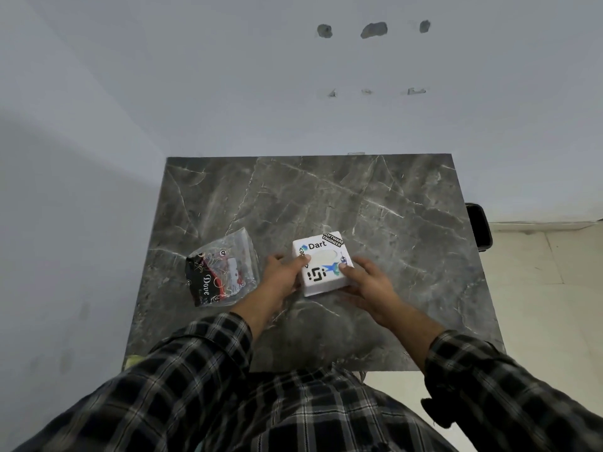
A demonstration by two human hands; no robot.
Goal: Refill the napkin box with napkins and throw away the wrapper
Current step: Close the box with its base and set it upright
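Grey marble-patterned surface (326,197) stands against a pale wall, and near its middle sits the white square napkin box with stickers (323,264). Your left hand (282,275) and right hand (368,282) each have their grip closed on one side of it. Just left of them lies the crumpled clear plastic wrapper with black-and-red print (222,272).
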